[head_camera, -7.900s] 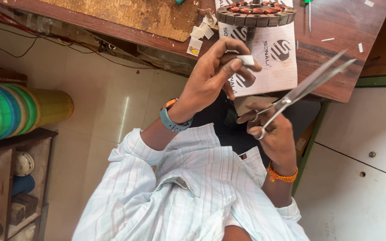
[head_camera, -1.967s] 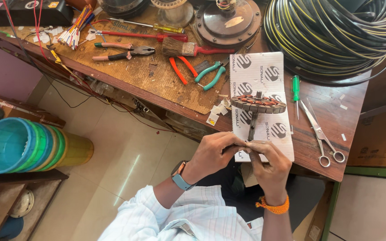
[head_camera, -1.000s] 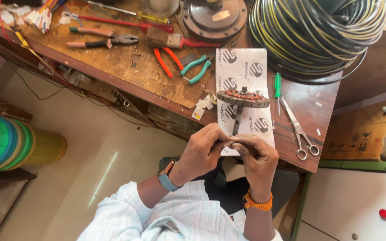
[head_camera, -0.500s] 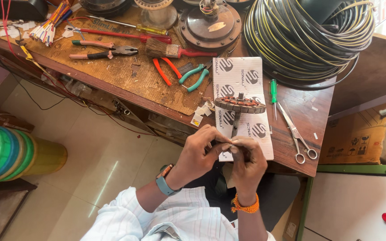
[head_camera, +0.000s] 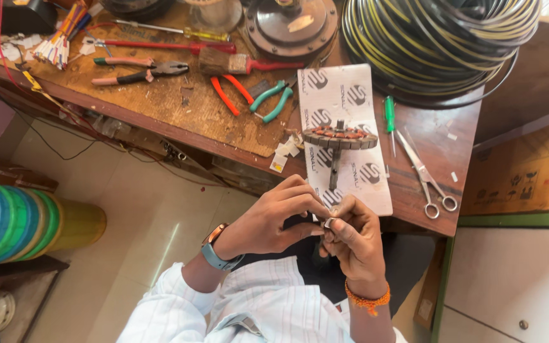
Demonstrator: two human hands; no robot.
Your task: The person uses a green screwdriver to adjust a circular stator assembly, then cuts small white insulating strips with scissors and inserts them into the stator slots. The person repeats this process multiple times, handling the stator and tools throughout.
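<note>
Two hands meeting just below the bench edge: left hand [head_camera: 274, 219] and right hand [head_camera: 352, 238], fingertips pressed together around one small pale piece [head_camera: 327, 223], pinched between both, too small to tell what it is. On the left wrist one watch [head_camera: 214, 254]; on the right wrist one orange band [head_camera: 366, 298]. Just above the hands, on the bench [head_camera: 160, 114], one white printed sheet [head_camera: 344, 136] with one round stator [head_camera: 340, 137] standing on it, copper windings on top, shaft pointing toward the hands. Right of the sheet, one green screwdriver [head_camera: 389, 121] and one pair of scissors [head_camera: 426, 174], lying apart from each other. Left of the sheet, three pliers: one green-handled [head_camera: 273, 101], one orange-handled [head_camera: 231, 92], one pink-handled [head_camera: 138, 71]. One brush [head_camera: 236, 63] with a red handle, one long red screwdriver [head_camera: 166, 46]. At the back, one big coil of black and yellow cable [head_camera: 440, 41] and one round dark motor housing [head_camera: 290, 28]. On the floor to the left, one stack of coloured tubs [head_camera: 20, 222]
</note>
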